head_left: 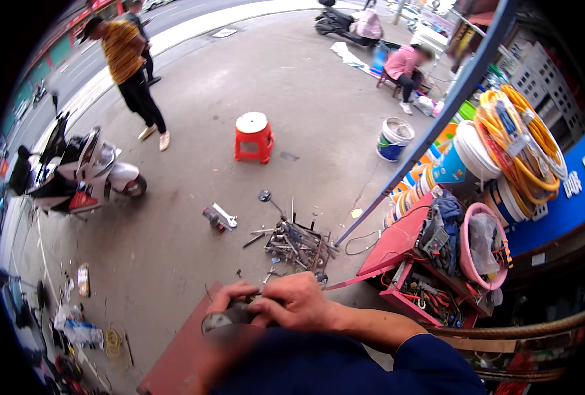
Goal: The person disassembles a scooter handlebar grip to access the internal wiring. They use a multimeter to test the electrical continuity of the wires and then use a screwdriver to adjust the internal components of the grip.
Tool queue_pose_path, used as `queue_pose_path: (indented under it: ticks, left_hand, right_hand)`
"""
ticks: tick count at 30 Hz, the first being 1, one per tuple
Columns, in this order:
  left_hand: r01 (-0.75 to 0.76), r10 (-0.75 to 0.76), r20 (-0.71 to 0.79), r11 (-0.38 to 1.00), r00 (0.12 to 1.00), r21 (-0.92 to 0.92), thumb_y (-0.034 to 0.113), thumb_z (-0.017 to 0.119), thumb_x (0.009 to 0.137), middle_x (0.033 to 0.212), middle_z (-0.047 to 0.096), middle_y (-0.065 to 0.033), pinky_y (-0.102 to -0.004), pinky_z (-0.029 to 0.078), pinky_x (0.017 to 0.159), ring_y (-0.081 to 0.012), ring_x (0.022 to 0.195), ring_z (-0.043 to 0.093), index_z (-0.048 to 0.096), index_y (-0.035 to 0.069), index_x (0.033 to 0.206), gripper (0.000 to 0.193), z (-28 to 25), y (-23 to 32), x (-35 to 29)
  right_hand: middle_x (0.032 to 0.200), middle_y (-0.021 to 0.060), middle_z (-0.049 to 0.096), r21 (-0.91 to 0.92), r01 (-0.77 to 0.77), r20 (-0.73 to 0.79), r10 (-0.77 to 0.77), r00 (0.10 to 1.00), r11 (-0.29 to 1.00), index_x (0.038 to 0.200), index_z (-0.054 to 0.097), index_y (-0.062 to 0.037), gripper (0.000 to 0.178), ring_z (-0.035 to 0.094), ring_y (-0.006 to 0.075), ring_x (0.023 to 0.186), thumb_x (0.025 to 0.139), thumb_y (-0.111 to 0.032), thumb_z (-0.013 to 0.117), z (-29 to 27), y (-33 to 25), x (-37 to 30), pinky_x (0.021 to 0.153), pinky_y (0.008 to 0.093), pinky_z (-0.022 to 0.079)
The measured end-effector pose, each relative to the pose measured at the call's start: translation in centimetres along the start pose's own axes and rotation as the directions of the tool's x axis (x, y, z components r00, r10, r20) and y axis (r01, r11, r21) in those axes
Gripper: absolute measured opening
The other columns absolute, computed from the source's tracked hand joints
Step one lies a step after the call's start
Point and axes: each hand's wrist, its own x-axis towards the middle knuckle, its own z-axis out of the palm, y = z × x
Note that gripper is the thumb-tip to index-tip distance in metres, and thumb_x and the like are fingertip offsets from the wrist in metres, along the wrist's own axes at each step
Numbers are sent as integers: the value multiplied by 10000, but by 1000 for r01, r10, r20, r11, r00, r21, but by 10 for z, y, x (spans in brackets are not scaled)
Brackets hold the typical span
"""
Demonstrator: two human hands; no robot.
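Close to my body, at the bottom middle, both my hands are on a grey, round metal part (221,320). My left hand (234,294) curls its fingers over the top of it, with the rest of that hand hidden. Beside it, my right hand (299,301) is closed, thumb and fingers pressed together against the part's right side. Whatever small piece may lie between those fingers cannot be made out. A reddish board or bench top (184,345) shows below and to the left of the part.
A heap of metal tools (296,243) lies ahead on the ground, near a slanting blue pole (398,168). At right stand an open red tool drawer (424,296) and a pink basin (483,243). Farther off are a red stool (253,139), a parked scooter (85,174) and several people.
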Motion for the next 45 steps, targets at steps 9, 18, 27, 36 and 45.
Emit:
queue_pose_path:
  ticks: [9, 18, 27, 36, 45]
  left_hand:
    - [-420, 406, 108, 886, 908, 198, 94, 842, 719, 1046, 606, -151, -346, 539, 735, -264, 892, 655, 453, 47, 1265, 672, -22, 2, 19]
    - [-236, 220, 144, 966, 965, 109, 99, 857, 702, 1135, 548, -145, -386, 537, 806, -257, 961, 650, 368, 60, 1345, 808, -35, -5, 10]
    - [-255, 258, -54, 965, 965, 65, 137, 818, 745, 943, 572, -73, -309, 473, 738, -166, 831, 574, 521, 70, 1037, 422, -36, 6, 11]
    - [-71, 74, 33, 993, 997, -98, 102, 796, 787, 945, 569, -45, -268, 482, 746, -114, 845, 567, 485, 66, 1072, 423, -26, -2, 15]
    - [-182, 188, -30, 973, 982, 139, 103, 827, 730, 1056, 564, -124, -329, 478, 854, -188, 959, 573, 495, 55, 1068, 477, -14, -14, 16]
  right_hand:
    - [687, 9, 540, 365, -506, 585, 230, 778, 782, 874, 617, -2, 523, 459, 82, 651, 1024, -475, 454, -17, 13, 31, 574, 285, 395]
    - [604, -67, 412, 336, -811, 802, 305, 513, 479, 813, 638, -49, 533, 333, 36, 527, 979, -541, 517, -1, 26, 39, 462, 251, 248]
    - [634, -70, 460, 501, -591, 435, 406, 804, 632, 760, 592, -25, 419, 380, 30, 598, 1015, -355, 548, 12, -10, 36, 510, 234, 293]
    - [597, 76, 557, 226, -190, 157, 157, 975, 955, 736, 648, -3, 266, 535, 149, 534, 924, -190, 627, 7, 5, 16, 493, 307, 398]
    - [793, 62, 659, 452, -422, 429, 223, 875, 786, 824, 631, -13, 296, 631, 152, 745, 896, -294, 693, -6, 33, 5, 669, 309, 487]
